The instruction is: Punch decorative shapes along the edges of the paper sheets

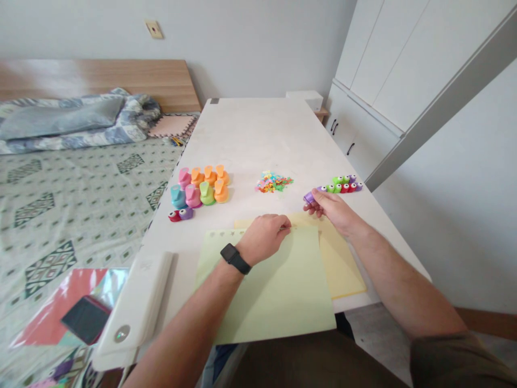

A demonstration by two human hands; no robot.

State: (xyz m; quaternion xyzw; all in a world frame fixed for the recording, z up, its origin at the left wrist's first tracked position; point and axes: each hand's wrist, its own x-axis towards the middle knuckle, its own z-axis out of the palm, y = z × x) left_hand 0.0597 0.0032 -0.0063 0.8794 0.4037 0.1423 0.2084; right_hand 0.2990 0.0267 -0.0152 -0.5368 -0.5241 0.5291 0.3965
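My left hand (264, 235), with a black watch on the wrist, rests curled on the far edge of a pale green paper sheet (266, 291) and pinches that edge. Under it lies a yellow sheet (343, 264). My right hand (333, 209) is closed on a small purple paper punch (309, 197) just beyond the yellow sheet. A row of small green, red and purple punches (343, 184) stands right behind that hand. A heap of coloured paper cut-outs (273, 182) lies mid-table.
A cluster of larger pink, orange, teal and green punches (202, 187) stands at the left of the white table (258, 129), with two small ones (180, 214) in front. A white device (135, 307) lies at the near left corner. A bed (72, 183) is left, cupboards (363, 124) right.
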